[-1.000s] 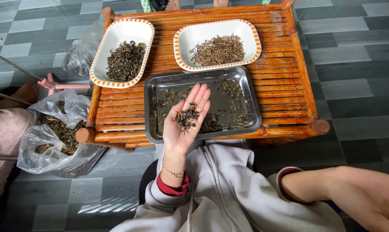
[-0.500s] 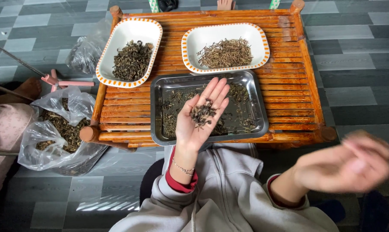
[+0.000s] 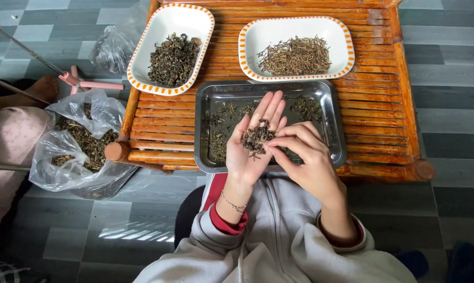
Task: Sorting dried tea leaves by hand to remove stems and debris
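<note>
Dried dark tea leaves (image 3: 257, 138), a small heap, lie in the cupped palm of the left hand (image 3: 252, 141), which is held flat and upturned, fingers together, over the steel tray (image 3: 337, 137).

Right hand (image 3: 302, 157): fingertips drawn together at the edge of the heap, seemingly pinching at a single piece; what it grips is too small to tell.

Steel tray: rests on the slatted bamboo table (image 3: 383, 105), loose leaves scattered over its floor.

Left dish (image 3: 142, 52): white with orange rim, holds dark curled leaf. Right dish (image 3: 341, 39): same pattern, holds paler stalks.

Clear plastic bag (image 3: 64, 157): on the tiled floor beside the table, open, part full of leaf.

Step in hand, by judgement: sorting the palmful piece by piece. Next move calls for a fine pinch that lifts one piece without spilling the heap.
</note>
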